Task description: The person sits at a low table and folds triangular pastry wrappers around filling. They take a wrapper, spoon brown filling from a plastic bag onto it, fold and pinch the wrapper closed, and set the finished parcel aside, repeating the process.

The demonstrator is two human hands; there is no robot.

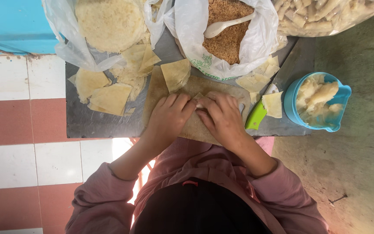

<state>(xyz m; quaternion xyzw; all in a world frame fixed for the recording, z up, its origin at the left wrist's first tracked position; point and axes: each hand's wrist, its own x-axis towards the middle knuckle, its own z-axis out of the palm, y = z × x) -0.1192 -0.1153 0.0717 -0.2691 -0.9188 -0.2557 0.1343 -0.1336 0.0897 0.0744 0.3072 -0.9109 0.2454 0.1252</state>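
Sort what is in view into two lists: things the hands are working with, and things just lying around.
In use:
left hand and right hand, both pressing a small folded pale pastry piece
brown wooden board under it

Lying about:
cut pale pastry sheets
bag of brown crumbly filling with white spoon
blue plastic tub of pale paste
green-handled knife

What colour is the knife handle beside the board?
Bright green knife handle, clearest in the head view.
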